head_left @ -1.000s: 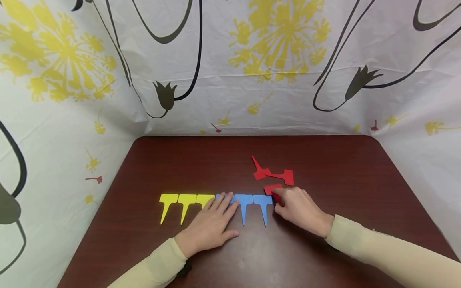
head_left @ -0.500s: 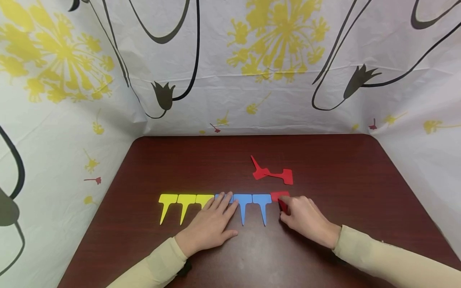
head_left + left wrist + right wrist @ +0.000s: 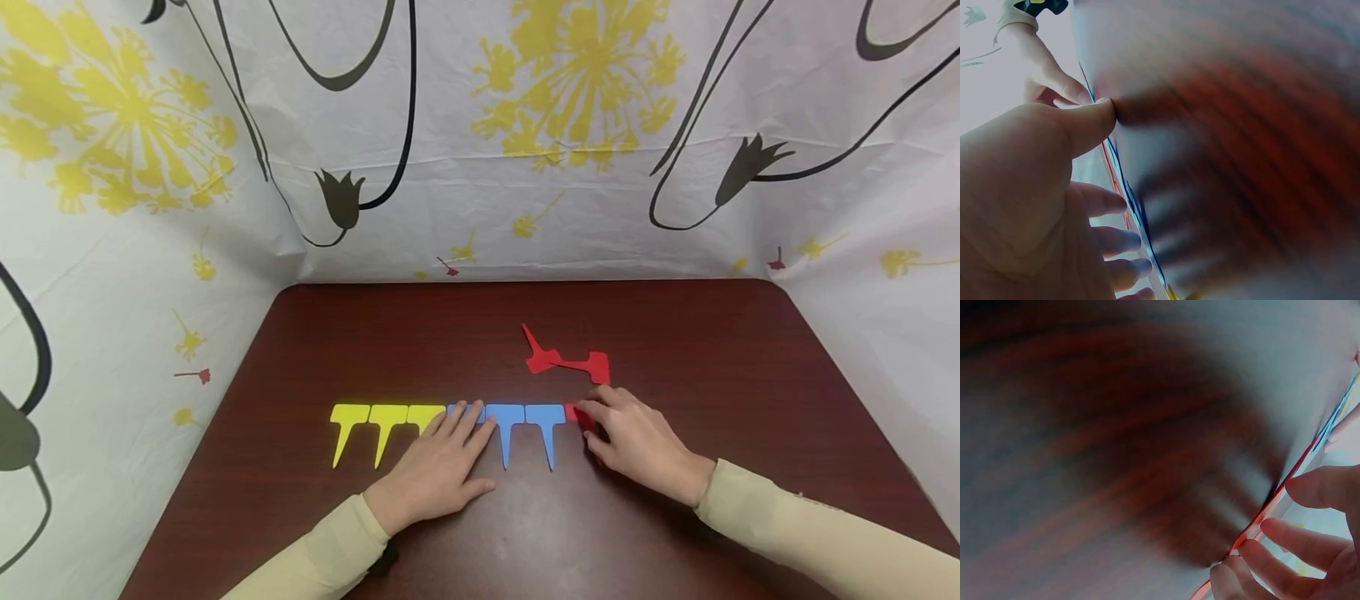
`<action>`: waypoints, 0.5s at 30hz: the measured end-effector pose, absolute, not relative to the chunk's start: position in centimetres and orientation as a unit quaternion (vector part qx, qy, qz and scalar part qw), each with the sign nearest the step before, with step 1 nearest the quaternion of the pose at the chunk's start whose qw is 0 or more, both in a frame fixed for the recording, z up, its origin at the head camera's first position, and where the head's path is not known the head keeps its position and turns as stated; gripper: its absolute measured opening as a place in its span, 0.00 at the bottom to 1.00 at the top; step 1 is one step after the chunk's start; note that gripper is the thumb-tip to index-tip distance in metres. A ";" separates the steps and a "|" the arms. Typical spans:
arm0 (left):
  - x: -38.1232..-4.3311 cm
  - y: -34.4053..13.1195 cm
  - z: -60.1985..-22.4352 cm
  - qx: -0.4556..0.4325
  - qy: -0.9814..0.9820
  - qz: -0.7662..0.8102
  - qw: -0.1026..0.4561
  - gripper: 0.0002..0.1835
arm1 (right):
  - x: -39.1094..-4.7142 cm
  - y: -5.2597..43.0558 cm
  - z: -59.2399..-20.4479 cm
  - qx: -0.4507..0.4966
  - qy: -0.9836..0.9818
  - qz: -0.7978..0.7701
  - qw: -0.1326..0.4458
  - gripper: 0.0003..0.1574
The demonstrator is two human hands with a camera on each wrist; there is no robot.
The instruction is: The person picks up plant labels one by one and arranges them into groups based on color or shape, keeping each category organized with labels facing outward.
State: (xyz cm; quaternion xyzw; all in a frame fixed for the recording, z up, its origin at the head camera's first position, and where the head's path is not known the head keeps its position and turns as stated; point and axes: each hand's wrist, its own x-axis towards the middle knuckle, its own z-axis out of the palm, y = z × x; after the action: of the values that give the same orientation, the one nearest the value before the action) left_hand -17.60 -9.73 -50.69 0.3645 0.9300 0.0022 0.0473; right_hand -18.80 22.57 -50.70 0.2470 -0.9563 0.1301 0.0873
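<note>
- Seen from the head camera, with 12 o'clock at the far edge, a row of flat T-shaped tags lies across the dark reddish-brown surface (image 3: pixel 697 350).
- From the row's 9 o'clock end come three yellow tags (image 3: pixel 351 413), then three blue tags (image 3: pixel 506 414), then one red tag (image 3: pixel 570 413), heads side by side; the visible yellow stems point between 6 and 7 o'clock, the visible blue ones to about 6.
- The left hand (image 3: pixel 433 477) lies flat, its grip apart: straight fingers cover most of the first blue tag and overlap the nearest yellow one, the thumb out toward 2 o'clock.
- The right hand (image 3: pixel 637 437) is at about 3 o'clock from the left; its grip is apart too, spread fingertips touching the row's red tag, as the right wrist view also shows. That tag is at 9 to 10 o'clock from this hand and mostly hidden by it.
- Two loose red tags (image 3: pixel 598 367) lie beyond the row, at 10 and 11 o'clock from the right hand; one stem points to 11, the other to 9, its tip meeting the first one's head.
- Pale sleeves (image 3: pixel 757 508) cover both forearms.
- Flower-printed white cloth (image 3: pixel 465 200) hangs at 12 o'clock.
</note>
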 end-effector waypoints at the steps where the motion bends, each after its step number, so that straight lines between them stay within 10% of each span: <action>1: -17.6 -9.7 -50.7 0.364 0.930 0.003 0.048 0.44 | -18.8 22.6 -50.8 0.246 -0.957 0.127 0.087 0.28; 15: -17.6 -9.8 -50.8 0.362 0.931 0.005 0.049 0.44 | -20.0 21.7 -51.3 0.223 -0.962 0.111 0.117 0.18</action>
State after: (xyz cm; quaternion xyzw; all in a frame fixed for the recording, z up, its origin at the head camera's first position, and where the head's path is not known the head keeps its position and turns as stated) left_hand -17.63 -9.79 -50.79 0.3615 0.9311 0.0049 0.0490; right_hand -19.98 21.70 -51.26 0.2226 -0.9615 0.1108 0.1169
